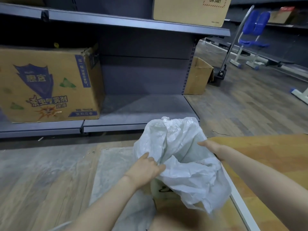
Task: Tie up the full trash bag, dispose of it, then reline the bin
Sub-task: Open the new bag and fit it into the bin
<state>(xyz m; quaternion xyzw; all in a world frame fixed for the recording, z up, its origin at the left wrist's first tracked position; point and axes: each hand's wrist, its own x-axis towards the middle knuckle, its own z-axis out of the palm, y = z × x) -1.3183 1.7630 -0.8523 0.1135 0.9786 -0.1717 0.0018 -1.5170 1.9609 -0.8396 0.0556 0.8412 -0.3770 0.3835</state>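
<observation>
Two hands work the white trash bag (pixel 180 157) over the bin on the floor beside the table (pixel 266 157): left hand (pixel 146 167) pinches its rim, right hand (pixel 211 147) grips the far edge, apparently spreading the mouth apart.

Two hands show, the left hand (pixel 146 165) and the right hand (pixel 211 147). There is one white plastic bag (pixel 188 157). One clear plastic sheet (pixel 110 172) lies on the floor. Three cardboard boxes appear: a printed box (pixel 48 85), a plain box (pixel 191 10) on the upper shelf, and an open box (pixel 198 75) on the floor. One blue chair (pixel 253 32) stands at the back.
</observation>
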